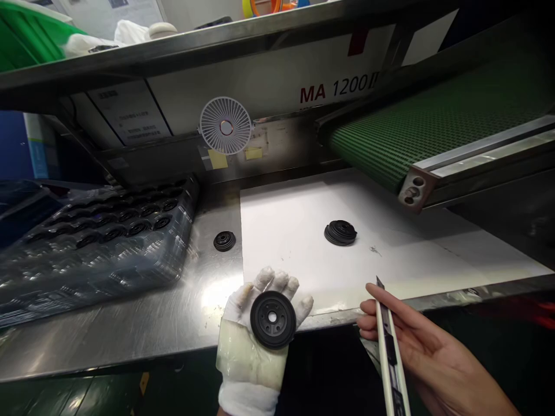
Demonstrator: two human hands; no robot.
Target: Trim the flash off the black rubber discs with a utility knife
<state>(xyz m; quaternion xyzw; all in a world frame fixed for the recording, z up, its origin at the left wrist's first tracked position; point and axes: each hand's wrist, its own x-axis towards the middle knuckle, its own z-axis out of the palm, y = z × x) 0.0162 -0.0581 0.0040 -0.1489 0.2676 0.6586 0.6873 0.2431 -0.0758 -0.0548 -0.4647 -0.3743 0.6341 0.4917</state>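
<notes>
Along the metal worktop (173,323): one white sheet (286,225); one stack of clear trays (143,263), left, pockets holding black parts. By the front edge: my gloved left hand (237,313), palm up, fingers apart; my bare right hand (422,341), clamped on one utility knife (390,341); one black disc (273,336), resting on my left palm. Smaller: one black ribbed piece (340,233) on the sheet; one black round piece (224,241) on bare metal.

the disc (272,303) is black, the knife (392,352) white and black, the belt (433,121) gridded green.
</notes>
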